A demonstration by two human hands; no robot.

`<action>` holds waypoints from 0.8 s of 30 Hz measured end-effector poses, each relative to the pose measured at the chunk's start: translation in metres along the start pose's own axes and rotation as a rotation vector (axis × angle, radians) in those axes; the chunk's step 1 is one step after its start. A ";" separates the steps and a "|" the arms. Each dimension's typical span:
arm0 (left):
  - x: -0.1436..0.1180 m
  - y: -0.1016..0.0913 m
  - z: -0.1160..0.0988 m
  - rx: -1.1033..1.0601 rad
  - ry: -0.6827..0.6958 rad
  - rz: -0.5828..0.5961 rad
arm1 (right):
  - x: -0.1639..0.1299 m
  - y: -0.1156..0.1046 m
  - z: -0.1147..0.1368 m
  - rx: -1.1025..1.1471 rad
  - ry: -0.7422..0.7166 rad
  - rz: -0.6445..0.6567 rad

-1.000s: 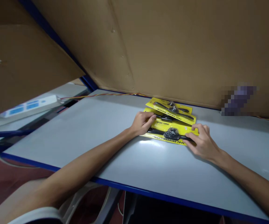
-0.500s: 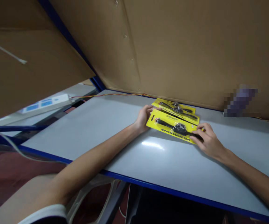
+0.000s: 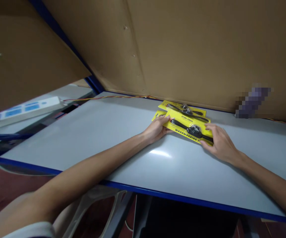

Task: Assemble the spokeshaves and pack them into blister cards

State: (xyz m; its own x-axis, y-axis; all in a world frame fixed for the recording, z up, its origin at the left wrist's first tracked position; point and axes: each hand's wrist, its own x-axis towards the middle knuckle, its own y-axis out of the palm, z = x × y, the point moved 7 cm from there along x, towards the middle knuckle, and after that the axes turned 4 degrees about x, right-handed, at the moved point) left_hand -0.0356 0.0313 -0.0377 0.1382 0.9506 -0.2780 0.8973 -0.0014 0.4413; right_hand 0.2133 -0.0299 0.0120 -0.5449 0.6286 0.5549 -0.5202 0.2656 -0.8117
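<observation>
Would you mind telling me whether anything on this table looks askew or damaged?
Nothing looks damaged. The yellow spokeshave packs lie overlapped and slightly fanned near the cardboard wall, not squared; the left hand and right hand rest on the front one.

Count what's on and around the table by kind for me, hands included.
Yellow spokeshave packs: 3, top pack, rear pack, one partly hidden beneath
Hands: 2, left hand, right hand, both on the top pack
Power strip: 1
Twisted wire: 1
Total: 7
</observation>
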 end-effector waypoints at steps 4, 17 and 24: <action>-0.015 -0.008 -0.004 0.014 -0.025 -0.008 | 0.002 0.000 0.005 0.032 -0.039 0.069; -0.067 -0.042 -0.012 0.066 0.047 -0.206 | 0.011 0.016 0.039 0.093 -0.146 0.225; -0.055 -0.061 -0.023 0.004 -0.012 -0.259 | 0.020 0.024 0.036 0.090 -0.096 0.277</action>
State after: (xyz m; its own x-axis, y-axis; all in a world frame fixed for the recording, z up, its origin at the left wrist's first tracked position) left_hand -0.1072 -0.0134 -0.0298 -0.0914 0.9157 -0.3914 0.9052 0.2402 0.3506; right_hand 0.1665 -0.0370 0.0098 -0.7318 0.5949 0.3325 -0.3968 0.0248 -0.9176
